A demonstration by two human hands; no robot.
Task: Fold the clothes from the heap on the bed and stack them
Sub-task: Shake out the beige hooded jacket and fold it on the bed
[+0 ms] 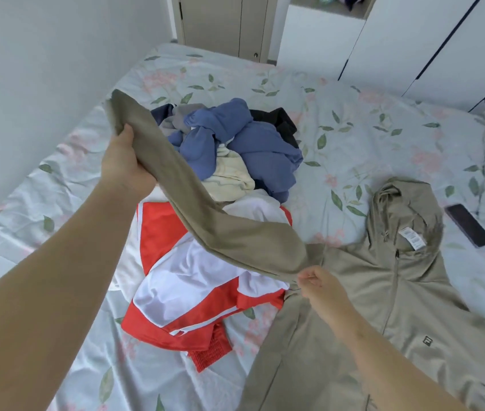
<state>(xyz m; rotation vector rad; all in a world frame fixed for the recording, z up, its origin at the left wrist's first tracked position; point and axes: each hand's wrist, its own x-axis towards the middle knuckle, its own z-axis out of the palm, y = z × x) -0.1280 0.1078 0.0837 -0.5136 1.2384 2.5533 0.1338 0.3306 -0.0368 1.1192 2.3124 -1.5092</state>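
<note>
**Sleeve lifted off the bed**

The left hand [124,164] is gripping a long khaki sleeve [205,215] near its cuff end, fingers wrapped around the cloth and thumb showing on top, and is holding it raised over the heap. The right hand [321,284] is pinching the same sleeve close to where it is joining the shoulder, thumb and fingertips closed on a fold of fabric. Between the two hands the sleeve is hanging in a sagging line above the clothes beneath.

The sleeve is belonging to a khaki hooded jacket [389,298] that is lying front up on the bed [353,120], to the right, with its hood [404,209] pointing toward the far side and a white label showing inside the neck. A small logo is sitting on the chest.

Just beside the jacket, under the raised sleeve, a red and white jacket [193,280] is lying crumpled. Beyond it the heap [244,146] is holding a blue garment, a cream one, something black and a grey piece, all tangled together.

A dark phone [468,225] is resting on the flowered sheet to the right of the hood.
</note>
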